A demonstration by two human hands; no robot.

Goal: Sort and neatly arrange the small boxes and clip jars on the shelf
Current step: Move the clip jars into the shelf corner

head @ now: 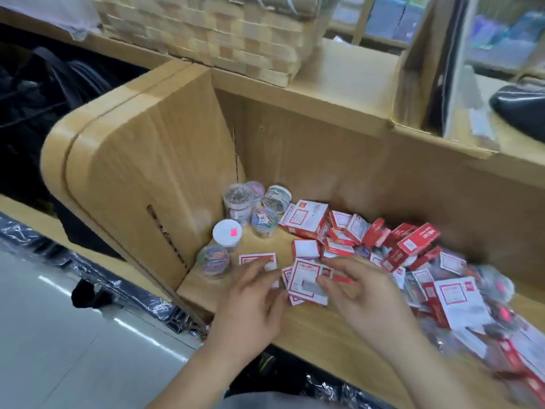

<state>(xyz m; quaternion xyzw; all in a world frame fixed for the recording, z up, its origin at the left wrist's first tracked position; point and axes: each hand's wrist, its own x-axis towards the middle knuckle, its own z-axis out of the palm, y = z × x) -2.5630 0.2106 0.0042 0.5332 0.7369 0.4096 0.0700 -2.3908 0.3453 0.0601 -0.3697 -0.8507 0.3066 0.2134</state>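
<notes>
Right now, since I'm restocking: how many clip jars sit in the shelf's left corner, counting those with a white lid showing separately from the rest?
White-lid clip jars: 2
Clip jars with no lid showing: 4
Total: 6

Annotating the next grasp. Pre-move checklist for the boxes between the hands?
1. Left hand and right hand touch the small boxes between them: ok.
2. Firm grip on them: cannot tell, blurred.
3. Clip jars grouped in the left corner: ok.
4. Box pile at right sorted: not ok, jumbled.
5. Bare shelf board in front for stacking: ok.
</notes>
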